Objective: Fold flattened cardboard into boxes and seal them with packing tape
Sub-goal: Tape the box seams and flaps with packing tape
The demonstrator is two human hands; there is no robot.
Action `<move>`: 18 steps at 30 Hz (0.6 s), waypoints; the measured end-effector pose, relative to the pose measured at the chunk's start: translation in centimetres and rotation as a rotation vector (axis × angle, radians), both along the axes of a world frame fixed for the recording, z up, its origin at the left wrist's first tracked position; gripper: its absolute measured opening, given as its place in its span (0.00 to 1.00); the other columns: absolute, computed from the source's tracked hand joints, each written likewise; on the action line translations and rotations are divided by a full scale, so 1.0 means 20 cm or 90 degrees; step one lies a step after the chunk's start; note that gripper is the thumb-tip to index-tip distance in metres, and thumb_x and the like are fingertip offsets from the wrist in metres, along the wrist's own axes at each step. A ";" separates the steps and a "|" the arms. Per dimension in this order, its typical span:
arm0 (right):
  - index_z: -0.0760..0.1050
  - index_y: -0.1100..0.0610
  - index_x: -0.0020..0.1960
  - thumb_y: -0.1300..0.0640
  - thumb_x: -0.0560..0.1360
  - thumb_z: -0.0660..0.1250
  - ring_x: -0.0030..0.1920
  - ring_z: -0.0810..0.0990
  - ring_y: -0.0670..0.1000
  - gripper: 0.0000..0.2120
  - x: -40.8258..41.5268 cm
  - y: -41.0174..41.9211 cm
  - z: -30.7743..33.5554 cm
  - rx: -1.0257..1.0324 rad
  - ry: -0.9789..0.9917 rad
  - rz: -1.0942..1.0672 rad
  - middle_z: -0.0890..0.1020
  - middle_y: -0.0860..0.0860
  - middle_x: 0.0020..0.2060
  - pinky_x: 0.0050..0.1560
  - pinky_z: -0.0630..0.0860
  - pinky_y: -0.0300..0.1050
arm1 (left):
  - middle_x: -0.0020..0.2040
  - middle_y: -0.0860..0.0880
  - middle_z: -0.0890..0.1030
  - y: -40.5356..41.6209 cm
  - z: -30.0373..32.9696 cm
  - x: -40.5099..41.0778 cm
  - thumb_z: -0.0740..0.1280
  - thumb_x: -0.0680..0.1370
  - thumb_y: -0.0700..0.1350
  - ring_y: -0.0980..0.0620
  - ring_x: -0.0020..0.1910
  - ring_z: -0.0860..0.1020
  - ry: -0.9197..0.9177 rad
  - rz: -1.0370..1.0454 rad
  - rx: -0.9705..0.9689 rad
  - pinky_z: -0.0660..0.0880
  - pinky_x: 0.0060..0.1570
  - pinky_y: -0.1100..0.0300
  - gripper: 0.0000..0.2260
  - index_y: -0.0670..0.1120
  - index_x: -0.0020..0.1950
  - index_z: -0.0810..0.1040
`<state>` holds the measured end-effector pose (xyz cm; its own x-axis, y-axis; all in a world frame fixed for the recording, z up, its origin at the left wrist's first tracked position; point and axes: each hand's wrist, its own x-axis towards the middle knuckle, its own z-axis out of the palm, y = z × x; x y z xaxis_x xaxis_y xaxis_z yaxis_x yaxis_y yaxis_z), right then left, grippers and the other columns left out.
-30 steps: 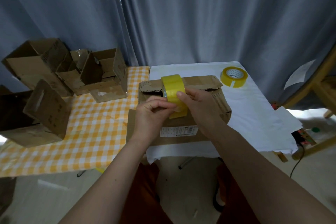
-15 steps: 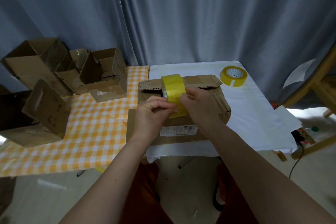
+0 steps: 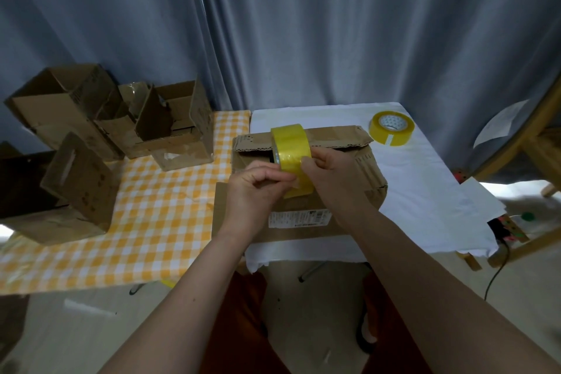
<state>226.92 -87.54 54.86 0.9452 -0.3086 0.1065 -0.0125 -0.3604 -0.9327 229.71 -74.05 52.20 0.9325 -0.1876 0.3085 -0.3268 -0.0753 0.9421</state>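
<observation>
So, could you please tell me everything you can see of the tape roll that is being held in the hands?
The held tape roll is yellow, glossy and looks like translucent plastic packing tape. It stands on edge, its broad band facing the camera, over the cardboard box on the white cloth. The left hand and right hand both pinch its lower part, apparently picking at the tape's end. Its core is mostly hidden.

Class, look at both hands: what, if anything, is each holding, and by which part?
Both hold the yellow tape roll upright over the cardboard box. The left hand pinches its near outer band; the right hand grips its right side, fingers on the band.
</observation>
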 end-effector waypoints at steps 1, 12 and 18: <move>0.78 0.62 0.42 0.49 0.67 0.58 0.37 0.75 0.59 0.18 0.01 0.00 0.00 -0.002 -0.002 0.001 0.79 0.59 0.35 0.37 0.72 0.50 | 0.42 0.46 0.81 0.00 0.00 0.00 0.75 0.67 0.32 0.58 0.42 0.80 0.000 0.003 -0.001 0.78 0.43 0.64 0.10 0.47 0.37 0.83; 0.73 0.69 0.41 0.63 0.73 0.59 0.33 0.67 0.49 0.10 0.01 -0.01 0.00 -0.013 -0.010 0.014 0.73 0.63 0.34 0.34 0.65 0.42 | 0.41 0.46 0.81 -0.03 -0.01 0.00 0.76 0.66 0.32 0.56 0.41 0.80 -0.004 0.005 -0.005 0.78 0.43 0.65 0.10 0.47 0.38 0.84; 0.80 0.62 0.49 0.57 0.78 0.61 0.43 0.80 0.51 0.11 -0.01 -0.05 0.00 0.103 0.001 0.077 0.82 0.60 0.44 0.46 0.75 0.47 | 0.43 0.45 0.82 0.00 0.01 0.00 0.76 0.66 0.32 0.57 0.43 0.80 0.018 0.004 0.000 0.77 0.44 0.65 0.09 0.46 0.38 0.84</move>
<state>226.66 -88.45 54.96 0.9765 -0.2057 0.0637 0.0208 -0.2044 -0.9787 229.75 -74.08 52.37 0.9423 -0.1810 0.2817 -0.2991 -0.0767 0.9511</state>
